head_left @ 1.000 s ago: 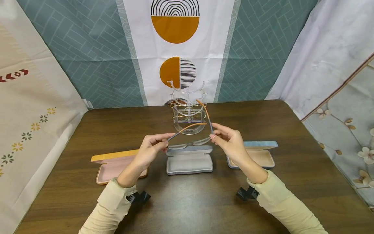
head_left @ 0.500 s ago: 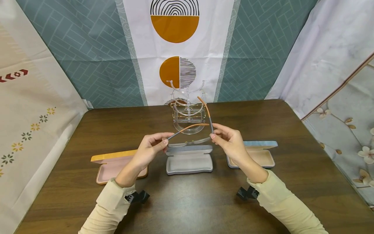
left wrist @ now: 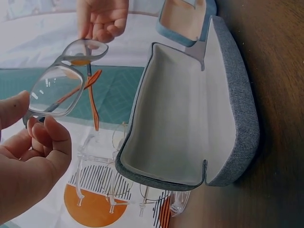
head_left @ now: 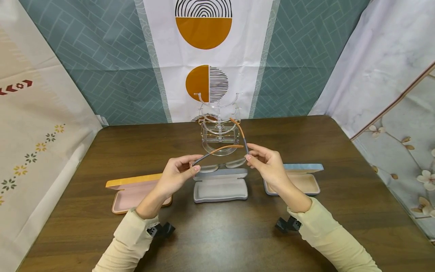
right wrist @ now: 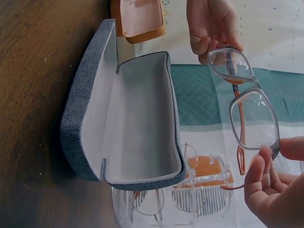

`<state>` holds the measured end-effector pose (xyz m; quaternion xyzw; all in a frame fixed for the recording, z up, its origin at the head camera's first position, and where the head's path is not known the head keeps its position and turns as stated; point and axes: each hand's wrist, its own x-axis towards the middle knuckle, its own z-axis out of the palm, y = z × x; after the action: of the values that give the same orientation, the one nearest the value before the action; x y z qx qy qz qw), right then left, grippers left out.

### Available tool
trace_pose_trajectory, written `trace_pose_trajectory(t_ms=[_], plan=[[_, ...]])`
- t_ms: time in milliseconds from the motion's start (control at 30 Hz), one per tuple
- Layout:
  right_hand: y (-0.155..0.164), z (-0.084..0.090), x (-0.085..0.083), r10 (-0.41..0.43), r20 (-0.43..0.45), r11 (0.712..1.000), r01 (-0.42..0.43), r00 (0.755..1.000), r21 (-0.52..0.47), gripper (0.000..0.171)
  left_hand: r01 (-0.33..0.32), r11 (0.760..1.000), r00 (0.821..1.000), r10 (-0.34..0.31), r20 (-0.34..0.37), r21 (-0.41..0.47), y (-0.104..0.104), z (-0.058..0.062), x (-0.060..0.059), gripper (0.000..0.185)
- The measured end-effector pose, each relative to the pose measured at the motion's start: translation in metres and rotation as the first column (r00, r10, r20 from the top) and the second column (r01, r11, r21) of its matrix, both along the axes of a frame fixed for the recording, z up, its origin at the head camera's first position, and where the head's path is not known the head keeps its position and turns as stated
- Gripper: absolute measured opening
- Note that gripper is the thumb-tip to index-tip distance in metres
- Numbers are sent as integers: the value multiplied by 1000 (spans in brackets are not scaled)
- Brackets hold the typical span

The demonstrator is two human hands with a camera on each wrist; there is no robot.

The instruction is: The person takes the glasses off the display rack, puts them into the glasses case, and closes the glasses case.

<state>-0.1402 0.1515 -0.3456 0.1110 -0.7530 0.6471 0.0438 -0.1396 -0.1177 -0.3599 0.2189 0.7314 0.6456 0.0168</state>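
L hand (head_left: pixel 176 174) and R hand (head_left: pixel 266 164) each pinch one end of the glasses (head_left: pixel 222 160) w/ curled fingertips — frame held in the air just above the open grey case (head_left: pixel 220 188) on the desk (head_left: pixel 217 234). No brand or writing legible on glasses or case — clear display stand (head_left: pixel 219 124) behind.

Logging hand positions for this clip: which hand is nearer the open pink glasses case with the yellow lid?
Left. The left hand hovers just beside the open pink glasses case with the yellow lid; the right hand is across the table, nearer the blue case.
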Motion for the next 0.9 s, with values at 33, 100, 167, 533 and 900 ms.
trace_pose_trajectory(t_ms=[33,100,167,533,900], plan=[[0,0,0,2,5,1000,-2,1000,-2,36,1,1000,1000,-1,-3,1,0,0,0,30],[0,0,0,5,16,1000,-5,1000,-8,37,3,1000,1000,-3,-11,-1,0,0,0,29],[0,1,1,9,27,1000,-8,1000,-17,37,6,1000,1000,-6,-22,0,1,-1,0,28],[-1,2,2,-9,21,999,10,1000,-53,39,26,1000,999,-26,-47,2,1,-1,0,26],[-3,2,1,-35,-26,999,34,999,-32,36,46,999,996,-44,-77,28,0,0,2,23]])
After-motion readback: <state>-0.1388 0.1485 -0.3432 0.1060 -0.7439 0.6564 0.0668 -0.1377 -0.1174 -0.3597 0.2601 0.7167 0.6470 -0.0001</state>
